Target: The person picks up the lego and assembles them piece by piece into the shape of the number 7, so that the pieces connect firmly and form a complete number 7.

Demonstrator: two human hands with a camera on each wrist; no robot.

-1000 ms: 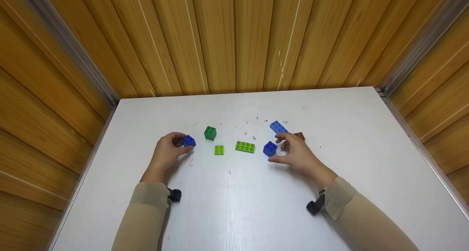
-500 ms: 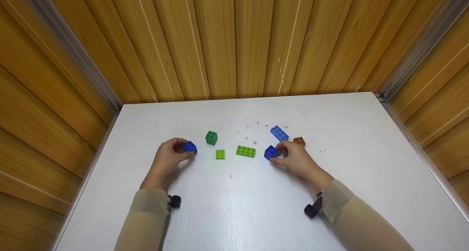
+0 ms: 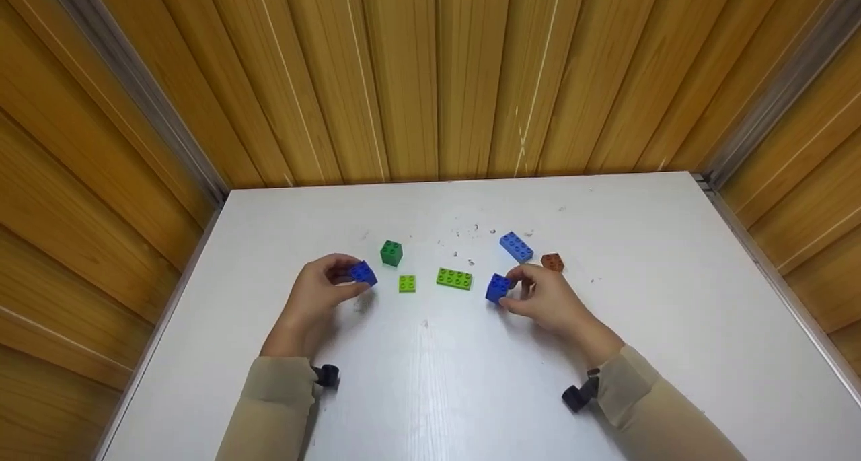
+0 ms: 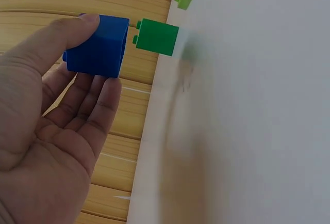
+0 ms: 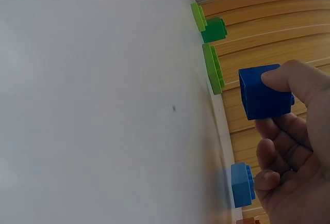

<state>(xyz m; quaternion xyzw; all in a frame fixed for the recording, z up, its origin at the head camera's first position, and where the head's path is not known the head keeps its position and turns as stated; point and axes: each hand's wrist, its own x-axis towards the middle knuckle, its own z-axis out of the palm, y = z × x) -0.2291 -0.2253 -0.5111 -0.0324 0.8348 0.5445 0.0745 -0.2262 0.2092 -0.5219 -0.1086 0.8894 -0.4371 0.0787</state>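
My left hand pinches a dark blue building brick between thumb and fingers, lifted off the table. A second dark blue brick is pinched in my right hand, also held above the surface. Between the hands lie a small light green brick with a few studs and a longer, flat light green brick. The green cube-shaped brick stands behind and to the right of the left hand. Beyond the right hand lie a lighter blue long brick and a brown brick.
The bricks lie on a white table with small dark marks on its far half. Wood-look panelled walls close off the back and both sides. A black wrist camera sits at each sleeve cuff.
The right hand has closed its fingers on the dark blue brick and raised it. My left hand has lifted its brick and moved slightly to the right.
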